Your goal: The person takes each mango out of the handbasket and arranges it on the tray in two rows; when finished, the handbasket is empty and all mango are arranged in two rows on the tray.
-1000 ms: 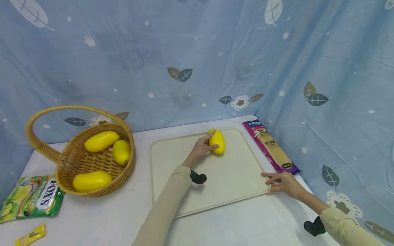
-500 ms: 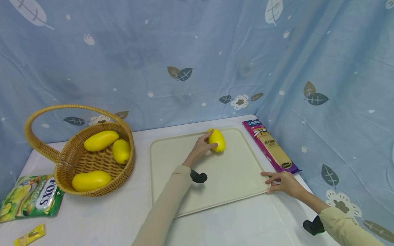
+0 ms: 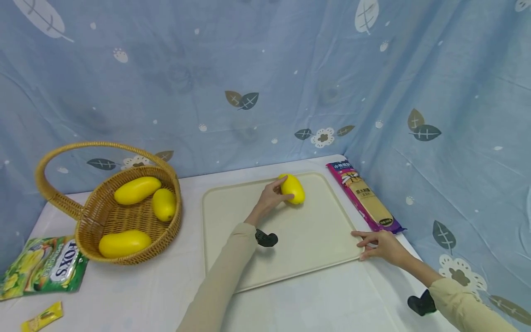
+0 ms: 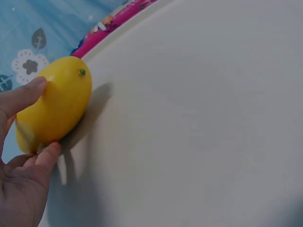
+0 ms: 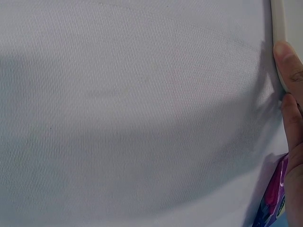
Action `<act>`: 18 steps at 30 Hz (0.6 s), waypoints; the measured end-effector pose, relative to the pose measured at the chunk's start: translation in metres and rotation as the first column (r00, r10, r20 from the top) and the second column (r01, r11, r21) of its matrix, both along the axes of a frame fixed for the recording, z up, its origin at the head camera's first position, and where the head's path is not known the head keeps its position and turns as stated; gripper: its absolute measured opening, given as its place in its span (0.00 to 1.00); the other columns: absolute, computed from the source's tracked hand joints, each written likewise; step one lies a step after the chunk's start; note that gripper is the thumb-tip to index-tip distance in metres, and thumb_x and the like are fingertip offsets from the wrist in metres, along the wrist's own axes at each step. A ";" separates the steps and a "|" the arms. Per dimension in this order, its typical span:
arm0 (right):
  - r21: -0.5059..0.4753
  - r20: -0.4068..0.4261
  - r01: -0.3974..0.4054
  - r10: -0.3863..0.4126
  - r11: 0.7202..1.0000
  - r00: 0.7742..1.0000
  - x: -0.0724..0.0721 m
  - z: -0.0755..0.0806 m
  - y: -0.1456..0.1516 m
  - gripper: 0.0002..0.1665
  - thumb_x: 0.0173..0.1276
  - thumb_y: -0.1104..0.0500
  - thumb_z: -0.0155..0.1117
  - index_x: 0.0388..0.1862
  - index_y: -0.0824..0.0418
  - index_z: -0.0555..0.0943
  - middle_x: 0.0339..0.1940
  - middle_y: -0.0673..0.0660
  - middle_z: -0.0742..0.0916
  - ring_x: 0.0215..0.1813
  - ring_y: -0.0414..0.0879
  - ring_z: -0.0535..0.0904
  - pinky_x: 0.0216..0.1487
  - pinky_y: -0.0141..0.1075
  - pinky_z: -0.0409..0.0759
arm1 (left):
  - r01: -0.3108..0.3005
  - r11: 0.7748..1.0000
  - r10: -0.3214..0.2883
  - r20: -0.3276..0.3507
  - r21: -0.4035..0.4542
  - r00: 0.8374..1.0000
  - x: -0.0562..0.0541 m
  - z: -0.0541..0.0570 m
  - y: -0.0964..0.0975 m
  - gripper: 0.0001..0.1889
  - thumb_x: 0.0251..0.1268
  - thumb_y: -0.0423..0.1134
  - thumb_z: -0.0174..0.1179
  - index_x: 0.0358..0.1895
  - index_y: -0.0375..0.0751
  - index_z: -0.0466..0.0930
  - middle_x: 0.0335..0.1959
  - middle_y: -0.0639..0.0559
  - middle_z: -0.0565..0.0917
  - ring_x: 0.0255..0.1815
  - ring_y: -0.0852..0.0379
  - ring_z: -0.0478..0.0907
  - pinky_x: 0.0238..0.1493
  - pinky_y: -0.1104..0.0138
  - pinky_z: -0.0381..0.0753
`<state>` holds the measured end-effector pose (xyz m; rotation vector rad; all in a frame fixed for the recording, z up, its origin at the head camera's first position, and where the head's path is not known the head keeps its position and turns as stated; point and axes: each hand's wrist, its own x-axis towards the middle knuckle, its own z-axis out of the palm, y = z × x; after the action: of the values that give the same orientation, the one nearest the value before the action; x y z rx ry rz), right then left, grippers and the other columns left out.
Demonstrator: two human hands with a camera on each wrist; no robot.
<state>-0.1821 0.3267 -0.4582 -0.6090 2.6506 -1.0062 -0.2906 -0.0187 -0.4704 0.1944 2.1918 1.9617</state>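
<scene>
My left hand (image 3: 269,198) holds a yellow mango (image 3: 293,189) between thumb and fingers, over the back right part of a cream tray (image 3: 232,263). In the left wrist view the mango (image 4: 61,101) shows a small green stem spot, and its shadow falls on the tray. Whether it rests fully on the tray is hard to tell. My right hand (image 3: 383,246) grips the tray's front right corner; the right wrist view shows a thumb and finger of that hand (image 5: 294,94) against the rim (image 5: 278,28).
A wicker basket (image 3: 93,226) with a tall handle and 3 yellow mangoes stands on the left. Beside it lie a green FOX'S bag (image 3: 45,267) and a small yellow packet (image 3: 42,317). A pink noodle packet (image 3: 365,196) lies right of the tray, near the curtain (image 3: 415,83).
The mango has turned slightly in my left hand, its near end shifting a little to the right and back. My right hand keeps its place at the tray corner.
</scene>
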 end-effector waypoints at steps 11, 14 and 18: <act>0.000 0.004 -0.008 0.008 1.000 1.000 -0.001 -0.001 -0.001 0.16 0.49 0.59 0.77 0.37 0.65 0.88 0.57 0.68 0.80 0.50 0.60 0.81 0.37 0.26 0.82 | -0.015 1.000 0.015 -0.010 -0.004 1.000 0.003 -0.001 -0.004 0.35 0.57 0.33 0.68 0.70 0.44 0.66 0.73 0.45 0.61 0.71 0.47 0.60 0.69 0.62 0.63; 0.010 0.001 -0.009 0.009 1.000 1.000 -0.001 -0.001 0.001 0.16 0.49 0.59 0.77 0.37 0.65 0.88 0.57 0.68 0.80 0.51 0.59 0.81 0.38 0.26 0.82 | -0.010 1.000 0.010 -0.008 -0.014 1.000 0.002 0.000 -0.006 0.35 0.58 0.33 0.67 0.70 0.46 0.66 0.73 0.47 0.61 0.72 0.48 0.59 0.69 0.63 0.63; 0.014 -0.011 -0.018 0.019 1.000 1.000 0.000 0.000 0.003 0.16 0.49 0.59 0.77 0.37 0.65 0.88 0.57 0.67 0.80 0.52 0.60 0.80 0.40 0.25 0.81 | 0.001 1.000 -0.001 -0.019 -0.010 1.000 0.001 0.002 -0.007 0.35 0.58 0.33 0.67 0.70 0.46 0.66 0.73 0.48 0.61 0.73 0.48 0.58 0.70 0.63 0.61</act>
<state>-0.1820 0.3292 -0.4583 -0.6369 2.6545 -0.9814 -0.2895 -0.0259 -0.4684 0.2141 2.2127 1.9559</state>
